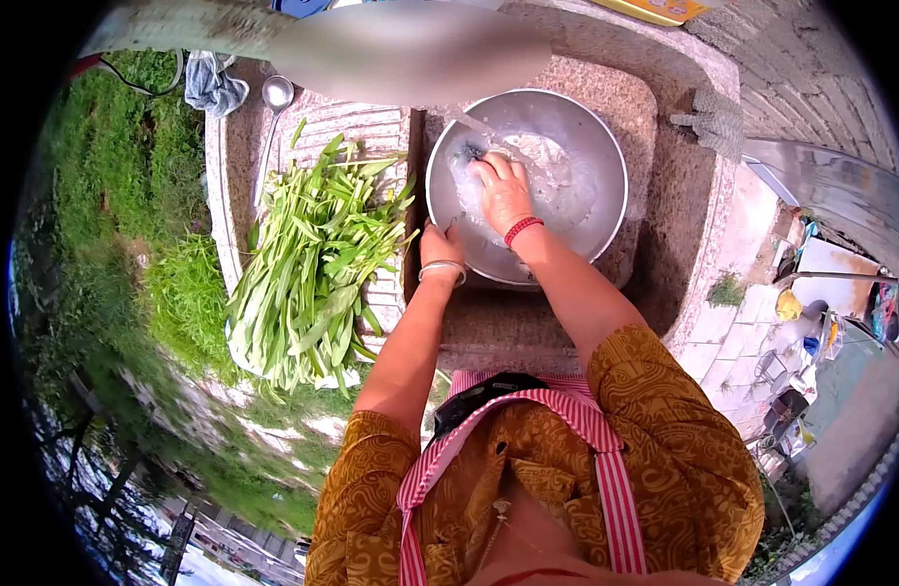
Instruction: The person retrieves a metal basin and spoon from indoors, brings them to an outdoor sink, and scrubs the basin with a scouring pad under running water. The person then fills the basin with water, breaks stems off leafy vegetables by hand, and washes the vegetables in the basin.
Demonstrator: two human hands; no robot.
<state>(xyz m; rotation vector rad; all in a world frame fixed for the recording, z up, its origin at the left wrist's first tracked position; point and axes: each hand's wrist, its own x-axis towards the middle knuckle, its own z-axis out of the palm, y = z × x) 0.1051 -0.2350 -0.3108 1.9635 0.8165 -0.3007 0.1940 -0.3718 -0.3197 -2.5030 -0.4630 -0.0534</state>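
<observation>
A large round metal basin (594, 210) sits in the stone sink, with cloudy, foamy water in it. My left hand (444, 246) is closed on the basin's left rim, its fingertips partly hidden. Inside the basin, my right hand (508, 198) presses a small dark scouring pad (470, 152) against the wall at the upper left. The pad is mostly covered by my fingers, so its exact kind is unclear. A stream of water (477, 121) falls into the basin near that hand.
Left of the basin, a heap of long-leaved green vegetables (318, 264) covers the ridged stone washboard (357, 127). A metal ladle (277, 94) and a wet grey cloth (215, 86) lie at the upper left. Another grey cloth (715, 123) hangs over the sink's right edge (721, 195).
</observation>
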